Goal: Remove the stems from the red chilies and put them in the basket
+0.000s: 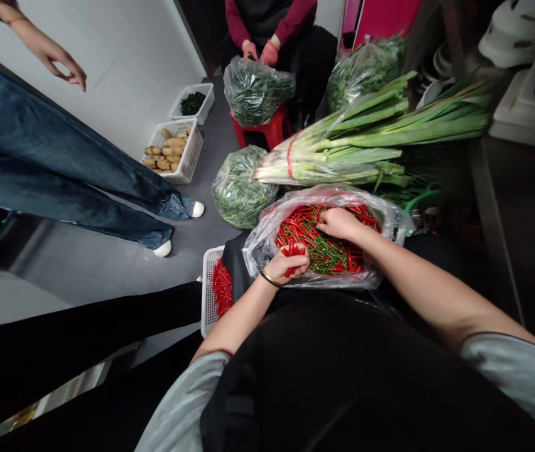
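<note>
A clear plastic bag (260, 246) lies open across my lap, full of red chili peppers (296, 221) with green stems. My left hand (289, 265), a band at its wrist, is closed around several red chilies (292, 252) at the bag's near left side. Over the middle of the heap, my right hand (340, 223) has its fingers pinched together, their tips down against the chilies and stems. Whatever sits between those fingertips is too small to make out. Left of my lap, a white plastic basket (208, 295) holds loose red chilies (221, 287).
Leeks (333, 150) tied with a red band lie beyond the bag, beside bagged greens (243, 188). A person in pink gloves (269, 53) handles a bag of greens (258, 94) over a red stool (274, 125). Potatoes fill a white crate (192, 150). Someone in jeans (60, 157) stands left.
</note>
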The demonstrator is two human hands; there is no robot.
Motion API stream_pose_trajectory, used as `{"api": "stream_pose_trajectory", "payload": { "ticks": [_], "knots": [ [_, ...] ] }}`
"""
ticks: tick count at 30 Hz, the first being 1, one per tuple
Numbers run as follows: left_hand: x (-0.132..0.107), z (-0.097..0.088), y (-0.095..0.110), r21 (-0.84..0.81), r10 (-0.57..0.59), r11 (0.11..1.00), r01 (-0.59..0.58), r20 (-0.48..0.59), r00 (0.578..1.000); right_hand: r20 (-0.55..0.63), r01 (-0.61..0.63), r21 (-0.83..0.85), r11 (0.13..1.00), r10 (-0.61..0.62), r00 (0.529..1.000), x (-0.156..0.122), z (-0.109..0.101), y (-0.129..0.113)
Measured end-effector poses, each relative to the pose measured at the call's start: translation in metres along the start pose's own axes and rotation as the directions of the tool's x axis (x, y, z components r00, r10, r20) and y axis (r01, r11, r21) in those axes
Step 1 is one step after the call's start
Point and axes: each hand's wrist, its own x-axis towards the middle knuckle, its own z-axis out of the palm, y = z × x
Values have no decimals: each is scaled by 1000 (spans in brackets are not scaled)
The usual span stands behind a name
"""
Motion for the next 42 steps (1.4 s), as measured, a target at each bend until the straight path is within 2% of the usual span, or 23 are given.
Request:
{"api": "stream_pose_trajectory", "payload": {
  "ticks": [1, 2, 4, 5, 7, 11, 13, 15, 17, 19, 21, 23, 25, 26, 27, 28, 30, 32, 33, 35, 37, 39, 42],
  "knots": [
    [2, 3, 1, 24, 13, 1000, -11, -63, 998, 14, 11, 160, 987, -13, 1000, -8, -1, 3],
    [5, 6, 1, 64, 35, 998, -27, -128, 991, 43, 11, 346, 938, -27, 999, -19, -1, 6],
    [11, 13, 1, 171, 91, 984, -52, -231, 969, 94, -15, 667, 745, -64, 994, -42, 0, 6],
    [14, 16, 0, 221, 108, 974, -52, -249, 962, 96, -23, 763, 646, -79, 992, -53, 1, 4],
    [19, 21, -2, 293, 112, 955, -37, -244, 963, 65, -14, 856, 517, -80, 995, -69, 6, -4],
    [20, 21, -5, 368, 124, 930, -26, -246, 961, 50, -29, 907, 420, -40, 998, -80, 17, -20],
    [17, 18, -5, 367, 92, 930, -7, -216, 972, -16, 23, 881, 472, -18, 1000, -81, 20, -24],
    [15, 16, -6, 319, 8, 947, 42, -153, 988, -183, 162, 740, 653, -37, 982, -82, 20, -26],
    [13, 15, -7, 288, -68, 953, 89, -83, 994, -313, 280, 480, 831, -136, 940, -86, 17, -24],
    [11, 17, -7, 331, -88, 939, 95, -36, 995, -310, 318, 316, 894, -220, 925, -90, 11, -21],
    [8, 19, -5, 403, -48, 914, 54, -25, 999, -205, 293, 396, 871, -227, 952, -92, 7, -18],
    [5, 21, -2, 430, 4, 903, 13, -37, 999, -79, 197, 648, 736, -192, 978, -92, 7, -16],
    [3, 21, 2, 413, 12, 911, 4, -36, 999, 10, 63, 858, 509, -139, 990, -90, 11, -17],
    [3, 20, 4, 391, -5, 920, 16, -29, 1000, 21, 26, 908, 418, -108, 994, -88, 14, -18],
    [3, 19, 4, 360, -31, 932, 37, -23, 999, 6, 26, 924, 381, -83, 997, -87, 17, -20],
    [3, 17, 3, 318, -59, 946, 63, -22, 998, -38, 65, 908, 414, -72, 997, -86, 19, -23],
    [6, 15, -1, 212, -109, 971, 113, -33, 994, -194, 218, 745, 630, -108, 975, -85, 22, -27],
    [8, 14, -6, 106, -142, 983, 147, -55, 988, -315, 312, 403, 860, -190, 930, -85, 23, -26],
    [9, 13, -8, 68, -152, 985, 156, -66, 986, -324, 300, 221, 928, -220, 920, -84, 23, -24],
    [9, 12, -8, 28, -161, 986, 164, -74, 984, -240, 212, -58, 976, -219, 946, -79, 21, -16],
    [8, 9, -5, 17, -140, 990, 141, -61, 988, -106, 138, -218, 966, -164, 981, -68, 17, -6],
    [5, 5, -1, 6, -90, 996, 90, -25, 996, -49, 89, -290, 953, -108, 993, -49, 13, 1],
    [2, 1, 5, -7, -11, 1000, 11, -21, 1000, -81, 34, -311, 950, -62, 995, -14, 6, -1]
  ]
}}
